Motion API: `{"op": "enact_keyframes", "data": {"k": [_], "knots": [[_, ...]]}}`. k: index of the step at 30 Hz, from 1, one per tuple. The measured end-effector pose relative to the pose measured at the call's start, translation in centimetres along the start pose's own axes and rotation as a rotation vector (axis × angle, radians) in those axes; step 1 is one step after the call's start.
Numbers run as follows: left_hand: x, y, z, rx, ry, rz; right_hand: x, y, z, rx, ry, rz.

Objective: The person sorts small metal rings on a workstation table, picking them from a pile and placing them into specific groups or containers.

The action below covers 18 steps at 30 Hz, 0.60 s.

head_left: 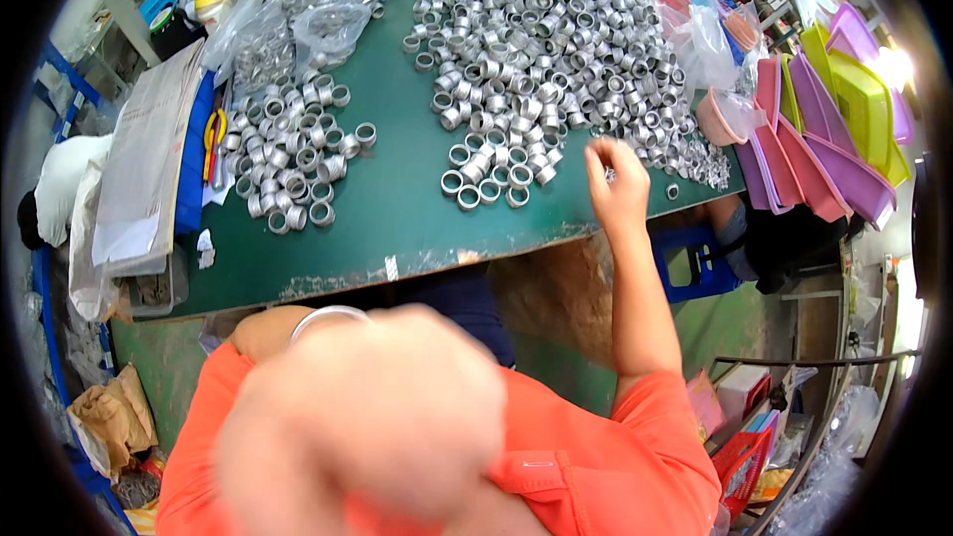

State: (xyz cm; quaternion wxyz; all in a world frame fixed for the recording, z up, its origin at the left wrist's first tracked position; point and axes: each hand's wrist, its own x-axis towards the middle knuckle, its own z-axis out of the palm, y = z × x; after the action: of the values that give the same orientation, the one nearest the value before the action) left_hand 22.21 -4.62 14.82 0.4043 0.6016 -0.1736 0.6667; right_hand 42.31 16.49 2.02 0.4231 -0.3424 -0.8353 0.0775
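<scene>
A large pile of silver metal rings (pixel 536 30) covers the far middle of the green table. A smaller heap of the same rings (pixel 293 154) lies to the left. My right hand (pixel 622 184) is at the near right side of the large pile, its fingers curled in a pinch. A tiny silvery glint shows between thumb and fingers; what it is I cannot make out. Close to the camera, my left hand (pixel 367 417) is raised in front of my orange shirt, smeared by motion, so its fingers do not read clearly. A pale bracelet circles that wrist.
Much smaller metal pieces (pixel 695 154) lie right of the large pile, with one dark-centred ring (pixel 672 192) apart. Stacked pink, purple and green plastic bins (pixel 809 129) stand far right. Clear plastic bags (pixel 333 30) sit at the back left. A blue stool (pixel 695 263) stands below the table.
</scene>
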Motion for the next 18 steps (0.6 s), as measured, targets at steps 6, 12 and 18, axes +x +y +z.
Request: {"op": "enact_keyframes", "data": {"k": [6,12,18], "knots": [[-9.3,-7.5,-8.9,1.544,0.375,-0.672,12.3,6.0,8.1,-0.435,0.05,-0.296],[-11.9,-9.1,-11.9,1.732,0.206,-0.829,15.6,7.4,9.9,-0.658,-0.051,-0.386],[-13.1,-8.9,-12.1,1.654,0.207,-0.937,15.9,7.7,9.4,-0.615,-0.077,-0.363]]}}
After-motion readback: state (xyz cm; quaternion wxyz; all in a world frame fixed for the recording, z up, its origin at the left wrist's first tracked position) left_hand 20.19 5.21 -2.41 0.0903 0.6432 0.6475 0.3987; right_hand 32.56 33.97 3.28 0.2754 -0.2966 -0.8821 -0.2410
